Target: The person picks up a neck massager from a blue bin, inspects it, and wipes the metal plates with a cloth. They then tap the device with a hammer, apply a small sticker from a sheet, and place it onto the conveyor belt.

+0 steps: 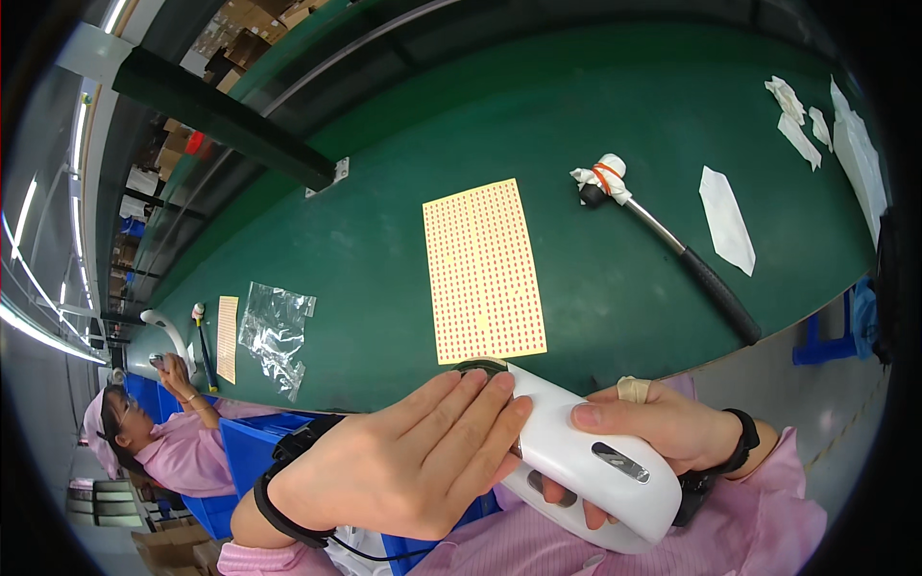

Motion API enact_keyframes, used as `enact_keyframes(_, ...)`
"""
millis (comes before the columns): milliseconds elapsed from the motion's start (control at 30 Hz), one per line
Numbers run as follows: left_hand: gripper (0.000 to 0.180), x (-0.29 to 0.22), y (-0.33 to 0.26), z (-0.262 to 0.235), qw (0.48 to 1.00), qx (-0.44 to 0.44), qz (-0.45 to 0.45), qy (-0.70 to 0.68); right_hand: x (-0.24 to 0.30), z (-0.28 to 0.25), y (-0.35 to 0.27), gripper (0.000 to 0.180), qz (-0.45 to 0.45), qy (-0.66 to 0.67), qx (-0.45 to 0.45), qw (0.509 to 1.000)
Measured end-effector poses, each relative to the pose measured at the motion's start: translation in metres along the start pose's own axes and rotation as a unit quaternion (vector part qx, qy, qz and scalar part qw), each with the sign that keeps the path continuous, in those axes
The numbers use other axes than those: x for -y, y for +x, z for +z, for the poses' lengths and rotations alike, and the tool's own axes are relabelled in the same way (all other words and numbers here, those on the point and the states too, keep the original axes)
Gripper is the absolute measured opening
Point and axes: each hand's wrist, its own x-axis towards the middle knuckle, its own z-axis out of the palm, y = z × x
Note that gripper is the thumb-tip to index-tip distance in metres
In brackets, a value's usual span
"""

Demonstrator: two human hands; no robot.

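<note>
A white, curved plastic handheld appliance (615, 499) is held over the bench's near edge. It has a dark glossy end and a dark oval inset; its exact kind is unclear. My left hand (394, 461) lies across the dark end with its long fingers together, covering much of it. My right hand (663, 422) grips the other part, thumb on top and fingertips showing underneath. A tan wrap circles one of its fingers. Just beyond the appliance lies a pale yellow sheet of small red stickers (483, 274).
The green bench (375, 259) holds a black-handled mallet (711, 283) with a wrapped head, a white paper strip (727, 221), crumpled paper (789, 101) and a clear plastic bag (276, 331). A co-worker (173, 432) sits at left. A green post (221, 115) rises there; a blue stool (826, 336) stands right.
</note>
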Motion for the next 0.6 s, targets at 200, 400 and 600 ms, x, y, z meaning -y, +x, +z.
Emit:
enact_keyframes(200, 0.027, -0.002, 0.001, 0.009, 0.998, -0.003, 0.054, 0.022, -0.006, -0.002, -0.006, 0.044, 0.011, 0.026, -0.004, 1.0)
enact_keyframes(400, 0.027, -0.008, 0.002, 0.013, 0.998, -0.011, 0.056, 0.037, -0.013, -0.005, -0.009, 0.042, -0.008, 0.025, 0.008, 1.0)
enact_keyframes(600, 0.027, -0.01, 0.001, 0.016, 0.999, -0.035, 0.002, -0.024, -0.013, -0.004, -0.01, 0.043, -0.006, 0.031, -0.003, 1.0)
